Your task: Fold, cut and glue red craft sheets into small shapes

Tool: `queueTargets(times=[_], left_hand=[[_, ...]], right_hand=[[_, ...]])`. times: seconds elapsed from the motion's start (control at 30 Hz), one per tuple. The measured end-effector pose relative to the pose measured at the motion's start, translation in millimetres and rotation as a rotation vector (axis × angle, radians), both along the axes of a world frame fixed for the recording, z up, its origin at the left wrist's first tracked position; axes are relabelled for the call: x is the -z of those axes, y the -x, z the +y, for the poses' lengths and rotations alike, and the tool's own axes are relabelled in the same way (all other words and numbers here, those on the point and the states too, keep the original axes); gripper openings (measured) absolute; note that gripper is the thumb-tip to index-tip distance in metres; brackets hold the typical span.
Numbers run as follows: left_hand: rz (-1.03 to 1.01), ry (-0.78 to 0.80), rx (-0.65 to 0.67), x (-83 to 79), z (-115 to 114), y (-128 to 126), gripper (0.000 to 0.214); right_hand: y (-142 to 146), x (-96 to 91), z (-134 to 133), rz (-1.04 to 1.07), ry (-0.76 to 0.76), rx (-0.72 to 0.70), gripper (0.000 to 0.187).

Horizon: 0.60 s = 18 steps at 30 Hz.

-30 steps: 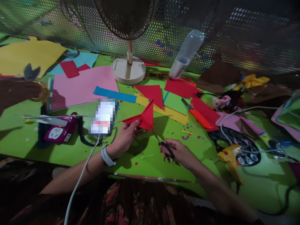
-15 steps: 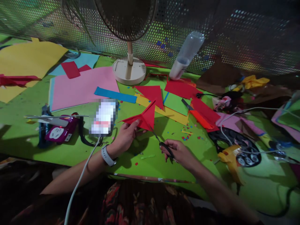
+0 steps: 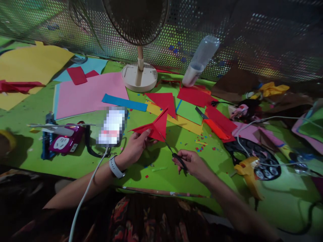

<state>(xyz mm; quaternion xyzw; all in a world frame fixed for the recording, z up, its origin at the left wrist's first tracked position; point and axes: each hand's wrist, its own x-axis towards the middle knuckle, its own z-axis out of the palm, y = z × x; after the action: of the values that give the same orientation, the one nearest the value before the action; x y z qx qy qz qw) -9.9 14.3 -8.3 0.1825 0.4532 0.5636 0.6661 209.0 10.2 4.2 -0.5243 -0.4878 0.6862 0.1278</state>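
Note:
My left hand (image 3: 137,144) pinches a folded piece of red paper (image 3: 157,127) over the green table (image 3: 136,183), thumb on top and fingers beneath. In my right hand (image 3: 191,163) is a pair of scissors (image 3: 178,159) with dark handles. The blades point up and left, their tips at the lower right edge of the red paper. Whether the blades are parted is too small to tell. A phone (image 3: 112,127) with a lit, blurred screen lies left of the paper, a white cable plugged into it.
Behind stand a fan (image 3: 139,76) and a tilted clear bottle (image 3: 200,60). Pink sheets (image 3: 93,92), a blue strip (image 3: 123,102) and an orange-handled cutter (image 3: 217,127) lie around. A yellow glue gun (image 3: 249,174) is at right, a purple device (image 3: 66,139) at left. A yellow object (image 3: 8,138) shows at the left edge.
A blurred yellow object with a shadow has come in at the left edge. My hands, the red paper and the scissors stay almost in place.

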Motion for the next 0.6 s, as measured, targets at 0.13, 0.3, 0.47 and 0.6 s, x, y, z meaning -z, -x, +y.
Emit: queueTargets(times=[0.13, 0.3, 0.47, 0.6], left_hand=[[0.006, 0.007, 0.011, 0.5, -1.6, -2.1, 0.021], [0.007, 0.018, -0.002, 0.0, -2.1, -2.9, 0.021], [0.006, -0.001, 0.013, 1.6, -1.7, -2.2, 0.021], [0.014, 0.002, -0.005, 2.9, -1.6, -2.6, 0.02]], right_hand=[[0.9, -2.8, 0.3, -0.004, 0.01, -0.015, 0.049], [-0.2, -5.2, 0.5, 0.013, 0.001, -0.01, 0.049], [-1.4, -4.2, 0.5, 0.021, -0.005, -0.02, 0.048], [-1.2, -3.4, 0.9, 0.028, -0.018, -0.005, 0.05]])
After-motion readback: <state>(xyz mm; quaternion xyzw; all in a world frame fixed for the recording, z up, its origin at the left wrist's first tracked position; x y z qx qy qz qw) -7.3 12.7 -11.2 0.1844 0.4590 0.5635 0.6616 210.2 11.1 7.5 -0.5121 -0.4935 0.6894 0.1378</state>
